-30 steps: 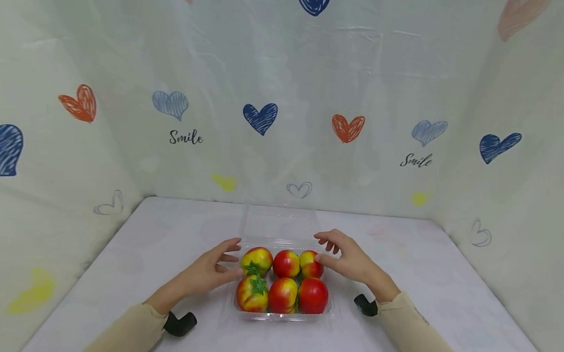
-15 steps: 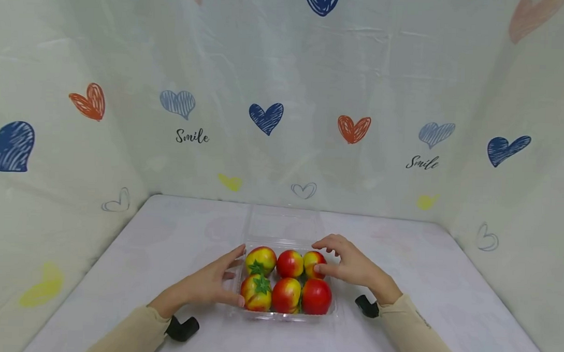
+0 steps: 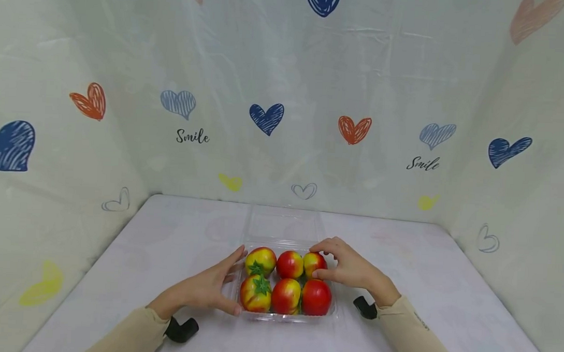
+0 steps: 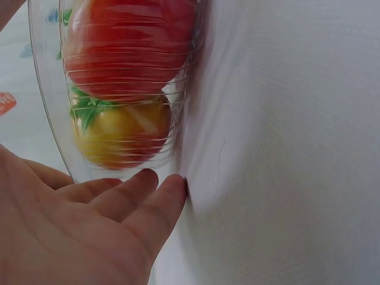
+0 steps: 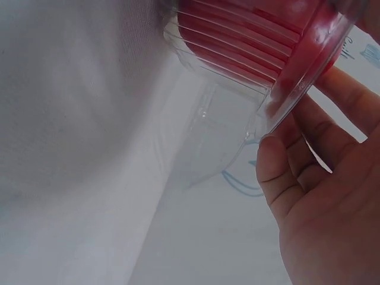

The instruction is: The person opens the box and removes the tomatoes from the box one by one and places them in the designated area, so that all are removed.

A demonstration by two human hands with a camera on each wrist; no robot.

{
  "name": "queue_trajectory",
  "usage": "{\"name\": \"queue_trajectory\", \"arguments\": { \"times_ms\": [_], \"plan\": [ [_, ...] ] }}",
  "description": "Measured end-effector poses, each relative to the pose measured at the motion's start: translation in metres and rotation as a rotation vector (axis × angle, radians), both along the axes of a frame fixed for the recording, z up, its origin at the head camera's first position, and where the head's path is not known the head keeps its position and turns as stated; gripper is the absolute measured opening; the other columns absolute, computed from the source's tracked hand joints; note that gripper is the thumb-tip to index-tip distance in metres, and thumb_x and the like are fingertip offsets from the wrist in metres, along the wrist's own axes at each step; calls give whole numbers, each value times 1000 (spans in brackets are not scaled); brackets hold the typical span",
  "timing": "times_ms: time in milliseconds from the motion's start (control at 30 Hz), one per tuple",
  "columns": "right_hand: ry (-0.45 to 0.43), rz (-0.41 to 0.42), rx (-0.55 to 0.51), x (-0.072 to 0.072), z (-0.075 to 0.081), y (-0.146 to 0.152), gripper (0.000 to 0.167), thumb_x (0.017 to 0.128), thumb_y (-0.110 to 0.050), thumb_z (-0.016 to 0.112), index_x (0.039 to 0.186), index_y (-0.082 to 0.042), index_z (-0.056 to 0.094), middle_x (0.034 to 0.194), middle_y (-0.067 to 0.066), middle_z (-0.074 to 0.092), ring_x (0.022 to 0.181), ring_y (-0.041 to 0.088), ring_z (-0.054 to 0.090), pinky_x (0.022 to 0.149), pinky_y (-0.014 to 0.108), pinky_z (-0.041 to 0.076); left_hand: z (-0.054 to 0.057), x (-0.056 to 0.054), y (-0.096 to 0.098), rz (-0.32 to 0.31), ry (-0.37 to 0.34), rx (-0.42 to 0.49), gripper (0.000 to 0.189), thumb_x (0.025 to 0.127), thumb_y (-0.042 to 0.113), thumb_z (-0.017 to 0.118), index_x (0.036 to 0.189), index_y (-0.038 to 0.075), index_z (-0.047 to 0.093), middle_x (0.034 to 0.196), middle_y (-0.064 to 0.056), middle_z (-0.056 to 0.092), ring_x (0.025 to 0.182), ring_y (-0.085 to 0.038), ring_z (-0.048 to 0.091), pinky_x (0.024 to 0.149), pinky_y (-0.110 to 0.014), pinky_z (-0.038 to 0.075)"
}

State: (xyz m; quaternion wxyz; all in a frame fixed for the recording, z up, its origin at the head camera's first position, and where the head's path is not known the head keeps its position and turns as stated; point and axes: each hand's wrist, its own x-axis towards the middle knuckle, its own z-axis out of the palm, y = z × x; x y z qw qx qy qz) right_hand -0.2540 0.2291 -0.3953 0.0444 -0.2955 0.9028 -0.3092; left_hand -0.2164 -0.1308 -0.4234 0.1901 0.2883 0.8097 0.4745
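Note:
A clear plastic clamshell box point(image 3: 286, 318) holds two rows of round red-and-yellow fruits. My right hand point(image 3: 353, 266) reaches over its back right corner, thumb in front of and fingertips behind a small red-and-yellow fruit point(image 3: 317, 261). In the right wrist view the other fingers point(image 5: 323, 127) bend at the rim. Along the box's left side rests my left hand point(image 3: 208, 287), fingers extended, thumb at the near left corner. Close to it are two fruits with green leafy tops, the back one point(image 3: 260, 259) and the front one point(image 3: 254, 297). In the left wrist view, its fingertips point(image 4: 172, 187) meet the tabletop beside the box.
The box's transparent lid point(image 3: 284, 222) lies folded back behind it. A red fruit point(image 3: 317, 297) sits front right, and two more fruits fill the middle. A white cloth point(image 3: 400, 252) covers the table, and a heart-printed curtain point(image 3: 310, 156) hangs behind and at both sides.
My left hand has moved in and forward against the box's left side, its thumb lowering to the near corner. My right fingertips have come down around the back right fruit. The view has shifted slightly.

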Motion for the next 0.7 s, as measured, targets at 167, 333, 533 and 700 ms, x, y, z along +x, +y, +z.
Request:
{"name": "queue_trajectory", "arguments": {
  "times_ms": [167, 333, 533, 700],
  "plan": [
    [32, 21, 1, -2, -1, 1, 46, 80, -41, 75, 120, -23, 62, 112, -12, 56, 102, 15, 51, 88, 38, 51, 0, 0, 1, 3, -3, 1, 123, 71, 33, 85, 153, 7, -3, 159, -17, 6, 141, -35, 25, 108, -42, 35],
    [49, 43, -16, -3, 2, 0, 45, 80, -39, 76, 119, -21, 62, 108, -15, 59, 99, 10, 53, 89, 40, 51, 0, 0, 2, 10, -2, -11, 123, 71, 34, 85, 153, 7, -3, 159, -17, 7, 141, -34, 25, 108, -43, 35],
    [52, 31, -12, -3, 0, 0, 45, 78, -38, 78, 117, -22, 63, 107, -18, 59, 98, 8, 53, 87, 38, 50, 0, 0, 2, 14, -13, -13, 123, 71, 34, 85, 153, 7, -3, 159, -17, 8, 141, -34, 25, 108, -43, 35],
    [77, 15, -11, -3, -1, 0, 45, 77, -39, 78, 117, -23, 63, 107, -19, 60, 97, 7, 53, 82, 34, 50, 1, 0, 2, 10, -13, -21, 124, 71, 34, 85, 153, 7, -3, 159, -17, 8, 141, -34, 26, 108, -43, 35]
  ]
}}
